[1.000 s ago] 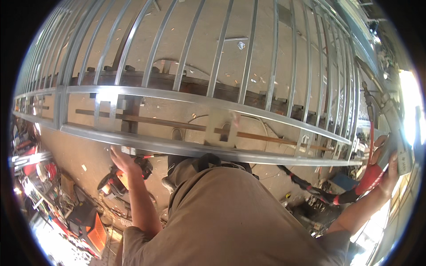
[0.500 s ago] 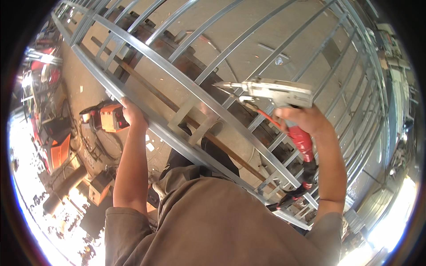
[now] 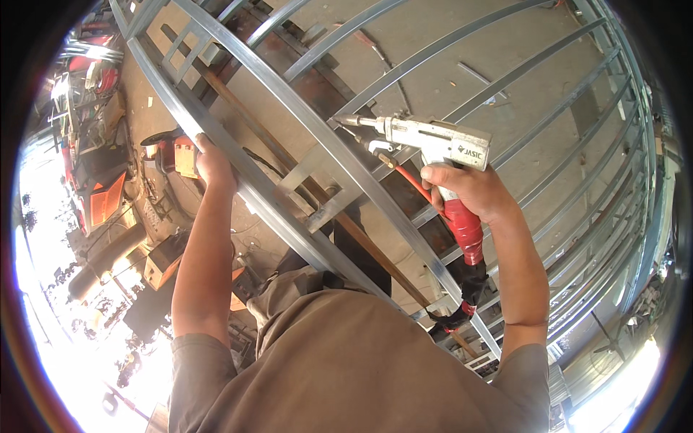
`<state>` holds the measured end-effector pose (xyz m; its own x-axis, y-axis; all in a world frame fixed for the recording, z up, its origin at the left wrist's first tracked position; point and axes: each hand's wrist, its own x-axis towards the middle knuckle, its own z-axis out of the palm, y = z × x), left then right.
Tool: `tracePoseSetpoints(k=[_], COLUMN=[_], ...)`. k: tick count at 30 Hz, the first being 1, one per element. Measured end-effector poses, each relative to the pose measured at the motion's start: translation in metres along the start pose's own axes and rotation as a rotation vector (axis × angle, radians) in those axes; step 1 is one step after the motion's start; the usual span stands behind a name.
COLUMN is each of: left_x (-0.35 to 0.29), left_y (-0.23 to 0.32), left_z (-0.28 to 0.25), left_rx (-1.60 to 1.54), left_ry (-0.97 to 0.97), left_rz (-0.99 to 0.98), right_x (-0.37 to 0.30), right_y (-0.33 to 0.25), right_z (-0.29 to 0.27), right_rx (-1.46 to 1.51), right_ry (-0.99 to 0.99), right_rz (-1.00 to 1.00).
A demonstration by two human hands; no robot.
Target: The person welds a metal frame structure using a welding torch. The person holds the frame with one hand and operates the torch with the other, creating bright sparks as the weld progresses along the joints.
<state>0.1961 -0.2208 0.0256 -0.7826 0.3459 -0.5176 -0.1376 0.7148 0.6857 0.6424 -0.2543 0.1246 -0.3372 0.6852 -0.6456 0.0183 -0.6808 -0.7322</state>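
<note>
Presently, my right hand point(image 3: 469, 189), elbow bent, grasps one welding gun point(image 3: 440, 138); my left hand point(image 3: 214, 166), arm extended, touches one metal frame point(image 3: 266, 204); its grip I cannot confirm.

The right hand point(image 3: 465, 191) partly covers the torch point(image 3: 440, 141), the frame point(image 3: 307, 121) runs off the upper edge, and lower-left clutter point(image 3: 130, 361) is washed out white.
</note>
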Motion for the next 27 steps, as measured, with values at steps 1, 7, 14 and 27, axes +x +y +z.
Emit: tracePoseSetpoints(k=[1,7,14,27], left_x=[0.0000,-0.0035,-0.0092,-0.0059], left_y=[0.0003,0.0022,0.0051,0.0044], left_z=[0.0003,0.0004,0.0004,-0.0004], left_rx=[0.011,0.011,-0.003,-0.025], left_ry=[0.011,0.006,-0.016,-0.065], left_rz=[-0.008,0.003,-0.009,-0.003], right_x=[0.0012,0.0016,0.0014,0.0000], right_y=[0.0010,0.0050,0.0039,0.0034], right_z=[-0.0007,0.0022,0.0049,0.0043], right_rx=[-0.003,0.015,0.018,-0.039], right_ry=[-0.013,-0.033,-0.040,-0.073], right_rz=[-0.001,-0.014,-0.012,0.017])
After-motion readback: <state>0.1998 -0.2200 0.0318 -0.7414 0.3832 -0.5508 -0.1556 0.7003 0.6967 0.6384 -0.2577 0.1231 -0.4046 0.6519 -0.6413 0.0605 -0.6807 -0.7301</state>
